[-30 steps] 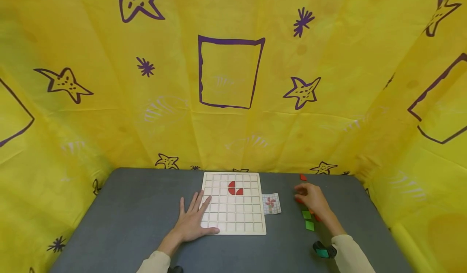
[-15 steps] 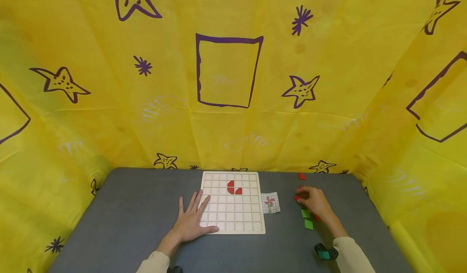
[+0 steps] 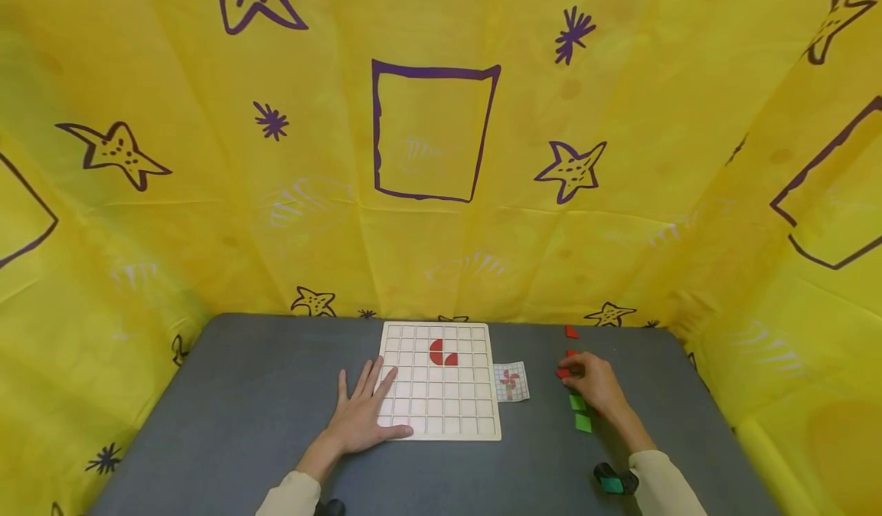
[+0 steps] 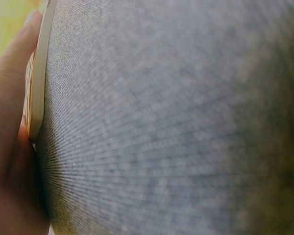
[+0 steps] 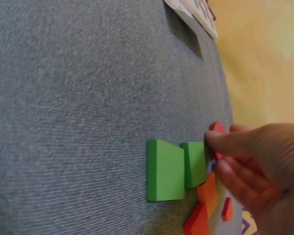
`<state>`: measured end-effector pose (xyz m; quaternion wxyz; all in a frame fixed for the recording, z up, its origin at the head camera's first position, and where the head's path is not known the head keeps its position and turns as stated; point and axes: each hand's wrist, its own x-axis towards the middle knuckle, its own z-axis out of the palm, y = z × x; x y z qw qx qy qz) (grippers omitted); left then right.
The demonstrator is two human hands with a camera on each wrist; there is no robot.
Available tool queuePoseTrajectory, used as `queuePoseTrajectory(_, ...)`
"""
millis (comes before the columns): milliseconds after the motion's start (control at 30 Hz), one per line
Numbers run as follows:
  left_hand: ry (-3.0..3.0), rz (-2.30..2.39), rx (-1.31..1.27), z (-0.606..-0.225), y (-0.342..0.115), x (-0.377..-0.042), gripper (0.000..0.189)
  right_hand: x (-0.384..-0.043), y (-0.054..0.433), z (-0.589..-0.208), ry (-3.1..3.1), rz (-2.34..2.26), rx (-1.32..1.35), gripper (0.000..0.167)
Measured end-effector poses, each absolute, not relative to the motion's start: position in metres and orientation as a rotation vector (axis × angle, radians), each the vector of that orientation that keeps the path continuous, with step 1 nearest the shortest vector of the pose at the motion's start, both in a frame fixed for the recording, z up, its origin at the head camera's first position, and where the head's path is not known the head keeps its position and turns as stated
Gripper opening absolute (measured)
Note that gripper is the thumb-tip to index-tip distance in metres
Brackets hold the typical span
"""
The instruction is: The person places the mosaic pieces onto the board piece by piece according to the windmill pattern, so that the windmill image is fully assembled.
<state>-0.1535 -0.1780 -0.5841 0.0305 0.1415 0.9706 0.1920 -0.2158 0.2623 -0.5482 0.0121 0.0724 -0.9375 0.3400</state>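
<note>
A pale wooden grid board (image 3: 441, 409) lies on the table with several red quarter-round pieces (image 3: 436, 358) set together in its upper middle cells. My left hand (image 3: 357, 420) rests spread over the board's left edge, the thumb along its near edge. To the right, my right hand (image 3: 598, 384) pinches a red piece (image 3: 563, 373) between thumb and fingers; in the right wrist view the fingers partly hide this red piece (image 5: 217, 128). Two green square blocks (image 5: 167, 171) lie just nearer than that hand, beside an orange block (image 5: 208, 193) and a red block (image 5: 197, 221).
A small printed card (image 3: 511, 382) with a pinwheel flower on a grid lies against the board's right side. Another red piece (image 3: 571, 332) sits near the table's far edge. Yellow patterned cloth (image 3: 441, 263) rises behind the grey table (image 3: 276, 378).
My right fingers have closed on the red piece, which now shows at their tips. The left hand and the board stay as they were; the view shifts slightly.
</note>
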Motion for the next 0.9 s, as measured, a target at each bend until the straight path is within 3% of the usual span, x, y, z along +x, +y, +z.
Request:
queuePoseTrajectory(633,3.003,0.604,0.443,-0.585,-0.177,-0.155,0.111,-0.22,0.261,-0.544,-2.859,1.055,0.298,0.013)
queuePoseTrajectory(900,3.013,0.604,0.445,-0.585,-0.177,-0.153,0.11,-0.227,0.258,-0.539,-2.872,1.117,0.344,0.021)
